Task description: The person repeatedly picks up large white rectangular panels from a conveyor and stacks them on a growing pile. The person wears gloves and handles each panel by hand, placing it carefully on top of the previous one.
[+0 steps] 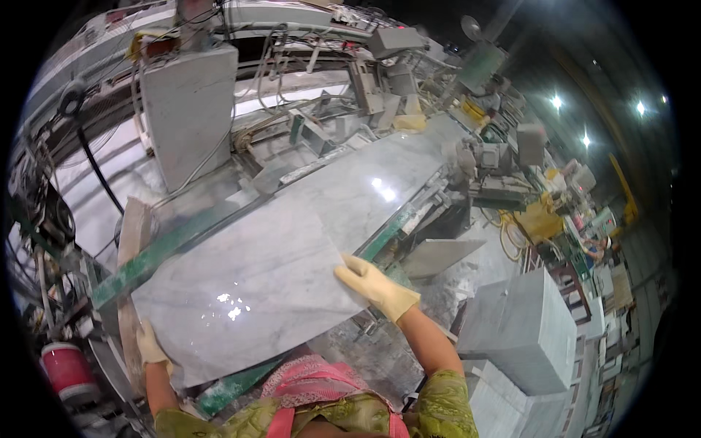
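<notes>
At one pale slab (252,281), two hands: right hand (377,287) clamped on; left hand (152,346), grip unclear.

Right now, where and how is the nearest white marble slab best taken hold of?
The white marble slab is probably best gripped at its left and right edges, one hand coming from each side: it lies flat, broad and thin, with no handle, and its glossy face offers little purchase. The left gloved hand and right gloved hand are at those edges.
</notes>
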### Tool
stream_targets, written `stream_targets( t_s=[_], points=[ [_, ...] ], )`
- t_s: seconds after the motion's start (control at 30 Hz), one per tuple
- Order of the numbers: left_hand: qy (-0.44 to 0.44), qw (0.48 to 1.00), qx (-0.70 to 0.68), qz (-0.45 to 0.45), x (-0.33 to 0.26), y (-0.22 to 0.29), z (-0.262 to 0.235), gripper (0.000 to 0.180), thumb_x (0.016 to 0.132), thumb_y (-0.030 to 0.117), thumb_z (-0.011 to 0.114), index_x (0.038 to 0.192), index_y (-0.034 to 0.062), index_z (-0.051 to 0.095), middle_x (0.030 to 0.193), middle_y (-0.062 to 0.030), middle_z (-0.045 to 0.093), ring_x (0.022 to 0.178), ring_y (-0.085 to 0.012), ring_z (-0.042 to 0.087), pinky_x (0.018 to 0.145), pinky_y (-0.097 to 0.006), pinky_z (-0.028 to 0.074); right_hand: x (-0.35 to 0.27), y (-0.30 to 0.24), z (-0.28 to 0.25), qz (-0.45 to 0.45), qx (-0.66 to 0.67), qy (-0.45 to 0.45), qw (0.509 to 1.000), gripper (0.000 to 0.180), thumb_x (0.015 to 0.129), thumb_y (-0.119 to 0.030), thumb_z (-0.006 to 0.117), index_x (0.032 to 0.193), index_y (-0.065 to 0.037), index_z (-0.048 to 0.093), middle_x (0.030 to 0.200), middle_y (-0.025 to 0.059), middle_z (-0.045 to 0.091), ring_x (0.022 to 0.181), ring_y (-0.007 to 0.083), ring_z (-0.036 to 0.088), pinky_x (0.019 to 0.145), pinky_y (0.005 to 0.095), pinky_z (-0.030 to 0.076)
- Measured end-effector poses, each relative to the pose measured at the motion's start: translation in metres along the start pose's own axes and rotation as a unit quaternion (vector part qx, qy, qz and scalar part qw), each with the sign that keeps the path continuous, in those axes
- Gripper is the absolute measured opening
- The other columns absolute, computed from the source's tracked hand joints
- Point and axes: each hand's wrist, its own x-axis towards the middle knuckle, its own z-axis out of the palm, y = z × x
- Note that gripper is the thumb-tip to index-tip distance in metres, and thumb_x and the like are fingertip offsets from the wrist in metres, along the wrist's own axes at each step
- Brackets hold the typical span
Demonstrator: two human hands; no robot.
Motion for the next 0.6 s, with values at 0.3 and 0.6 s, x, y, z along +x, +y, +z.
stream_targets(
  t_s=[0.3, 0.6],
  points=[
    [-0.054, 0.998, 0.044, -0.01, 0.038, 0.032, -0.013, 0.062, 0.1, 0.046, 0.049, 0.143, 0.0025, 0.042, 0.135, -0.0133, 0.055, 0.117, -0.0278, 0.057, 0.1, -0.041, 0.046, 0.008, 0.003, 0.0, 0.127, -0.09, -0.02, 0.988, 0.073, 0.089, -0.064, 0.053, 0.116, 0.004, 0.06, 0.078, 0.0008, 0.053, 0.066, 0.0124, 0.046, 0.061, 0.0298, 0.039],
    [-0.03, 1.0, -0.006, -0.005, 0.013, 0.067, 0.006, 0.061, 0.1, 0.044, 0.048, 0.145, 0.0033, 0.041, 0.138, -0.0129, 0.053, 0.121, -0.0278, 0.054, 0.103, -0.041, 0.043, -0.025, 0.109, -0.01, 0.06, 0.124, 0.153, 0.979, 0.063, 0.095, -0.055, 0.054, 0.105, 0.006, 0.065, 0.091, 0.0055, 0.063, 0.082, 0.0152, 0.054, 0.073, 0.0307, 0.044]
  ],
)
